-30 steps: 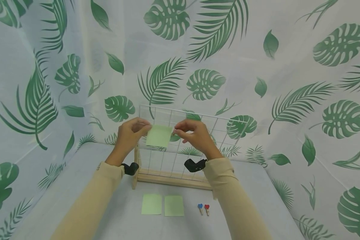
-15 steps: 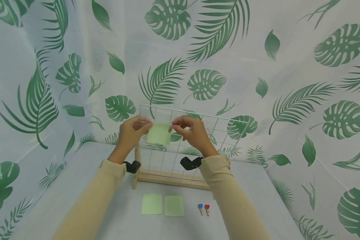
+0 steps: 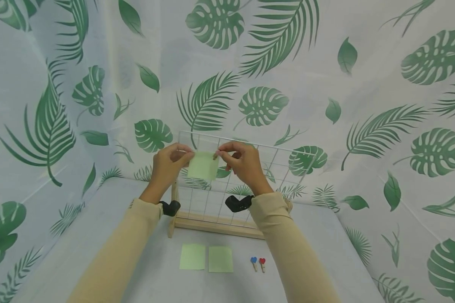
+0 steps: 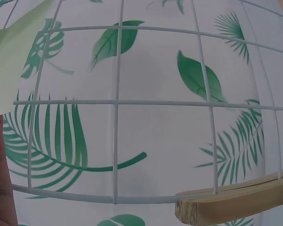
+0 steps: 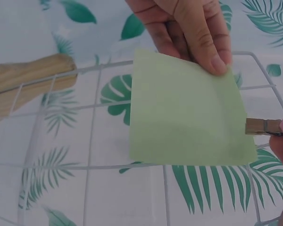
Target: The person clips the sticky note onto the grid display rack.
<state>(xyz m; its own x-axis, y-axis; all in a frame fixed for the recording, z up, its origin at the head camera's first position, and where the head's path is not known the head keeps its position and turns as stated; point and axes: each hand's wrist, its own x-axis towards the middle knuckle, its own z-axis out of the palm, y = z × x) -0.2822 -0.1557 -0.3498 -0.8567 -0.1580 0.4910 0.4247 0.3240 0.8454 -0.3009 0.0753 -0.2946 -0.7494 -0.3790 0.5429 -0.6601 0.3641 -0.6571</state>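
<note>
My left hand (image 3: 167, 166) pinches a pale green sticky note (image 3: 202, 166) by its upper left part, in front of a white wire grid (image 4: 116, 102). A small wooden clothespin (image 5: 262, 126) is pinched between the thumb and finger of my right hand (image 3: 248, 166). In the right wrist view the clothespin's tip overlaps the right edge of the note, and my left thumb lies flat on the note's face. The left wrist view shows only part of the note at its left border.
The grid stands in a wooden base (image 3: 216, 226) on the white table. Before it lie two more green notes, one left (image 3: 192, 256) and one right (image 3: 220, 259). Beside them are a blue heart clothespin (image 3: 254, 261) and a red heart clothespin (image 3: 262, 262). Leaf-printed cloth (image 3: 288, 63) hangs behind.
My right hand has moved left, bringing the clothespin to the note's right edge. The note and my left hand have risen slightly. The items on the table have stayed put.
</note>
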